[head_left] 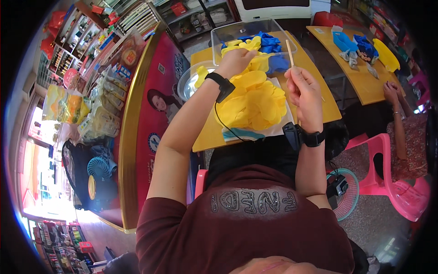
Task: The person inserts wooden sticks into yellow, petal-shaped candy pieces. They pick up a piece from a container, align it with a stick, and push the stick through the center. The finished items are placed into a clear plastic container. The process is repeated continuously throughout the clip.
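Hands [305, 94] and stick [290, 53] near yellow flower [252, 104]

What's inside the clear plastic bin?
Yellow pieces and blue pieces lie in the clear plastic bin. The left hand hides part of the contents; anything beneath the top layer is covered.

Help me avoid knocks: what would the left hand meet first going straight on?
Probably the blue pieces in the clear bin; depth is unclear, so the left hand might pass above them.

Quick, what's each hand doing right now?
Left hand: at the yellow pieces; can't tell if its grip is open or closed.
Right hand: closed, holding a thin stick.
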A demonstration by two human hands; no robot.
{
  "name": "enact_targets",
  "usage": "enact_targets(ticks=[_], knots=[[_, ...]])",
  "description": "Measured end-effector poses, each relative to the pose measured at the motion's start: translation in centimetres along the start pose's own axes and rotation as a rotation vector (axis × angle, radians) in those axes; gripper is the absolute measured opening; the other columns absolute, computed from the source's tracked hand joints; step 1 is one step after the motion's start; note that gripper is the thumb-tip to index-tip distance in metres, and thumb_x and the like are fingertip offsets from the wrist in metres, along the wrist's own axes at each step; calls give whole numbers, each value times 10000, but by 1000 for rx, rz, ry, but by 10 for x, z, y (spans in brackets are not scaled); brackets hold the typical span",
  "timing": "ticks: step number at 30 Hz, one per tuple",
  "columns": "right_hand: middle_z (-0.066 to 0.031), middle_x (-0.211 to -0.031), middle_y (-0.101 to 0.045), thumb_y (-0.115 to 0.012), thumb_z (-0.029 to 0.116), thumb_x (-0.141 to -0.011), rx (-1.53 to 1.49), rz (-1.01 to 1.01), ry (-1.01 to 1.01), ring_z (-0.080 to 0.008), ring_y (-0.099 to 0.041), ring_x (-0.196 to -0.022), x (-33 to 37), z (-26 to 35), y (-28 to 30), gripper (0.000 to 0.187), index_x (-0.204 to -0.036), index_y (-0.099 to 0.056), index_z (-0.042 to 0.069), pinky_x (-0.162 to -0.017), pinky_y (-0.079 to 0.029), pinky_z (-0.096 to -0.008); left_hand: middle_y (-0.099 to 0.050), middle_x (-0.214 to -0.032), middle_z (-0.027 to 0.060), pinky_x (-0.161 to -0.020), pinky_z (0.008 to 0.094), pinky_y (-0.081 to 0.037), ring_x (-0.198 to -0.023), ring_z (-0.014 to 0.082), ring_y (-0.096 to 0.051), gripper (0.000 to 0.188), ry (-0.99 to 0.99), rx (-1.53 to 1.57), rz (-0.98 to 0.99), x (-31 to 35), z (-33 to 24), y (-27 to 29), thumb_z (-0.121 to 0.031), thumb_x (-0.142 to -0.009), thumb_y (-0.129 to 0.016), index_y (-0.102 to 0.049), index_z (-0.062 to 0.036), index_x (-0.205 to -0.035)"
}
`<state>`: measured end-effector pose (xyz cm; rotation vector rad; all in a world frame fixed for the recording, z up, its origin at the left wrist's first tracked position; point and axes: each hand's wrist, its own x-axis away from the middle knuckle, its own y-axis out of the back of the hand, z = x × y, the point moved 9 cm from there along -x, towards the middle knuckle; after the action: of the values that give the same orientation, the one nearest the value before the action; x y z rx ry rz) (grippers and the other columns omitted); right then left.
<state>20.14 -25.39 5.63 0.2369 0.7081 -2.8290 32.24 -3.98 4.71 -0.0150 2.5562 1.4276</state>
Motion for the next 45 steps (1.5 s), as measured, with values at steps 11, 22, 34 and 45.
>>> enact_targets(ticks=[11, 22, 34, 45], knots=[[62, -645, -458, -547, 238, -984, -55, -69, 19, -3, -312, -497, -4, 12, 22, 219, -916, -626, 45, -440, -210, -182, -701, -877, 146, -721, 357, -518, -819, 274, -675, 347, -270, 63, -119, -14, -20, -6, -381, -843, -671, -715, -50, -938], [66, -646, -464, -554, 242, -981, -6, -19, 15, 1, -342, -520, 0, 2, 0, 237, -883, -632, 41, -459, -246, -172, -705, -877, 144, -739, 375, -530, -828, 306, -679, 248, -161, -192, -106, 46, 10, -24, -194, -797, -695, -711, -45, -995], [-14, -824, -616, -687, 267, -895, 366, -77, 214, -89, -549, -754, -9, -41, -22, 279, -987, -646, 7, -685, -439, -237, -634, -865, 8, -668, 234, -473, -747, 83, -573, 279, -209, 709, -491, 88, -14, 41, -37, -847, -693, -650, -25, -1122], [42, -779, -561, -681, 183, -901, 166, 227, -145, -25, -461, -679, 13, -75, -69, 212, -968, -649, -16, -600, -382, -201, -671, -953, 59, -711, 241, -531, -777, 101, -628, 282, 175, 1336, -242, 187, -2, 11, -75, -888, -674, -615, -3, -1155]])
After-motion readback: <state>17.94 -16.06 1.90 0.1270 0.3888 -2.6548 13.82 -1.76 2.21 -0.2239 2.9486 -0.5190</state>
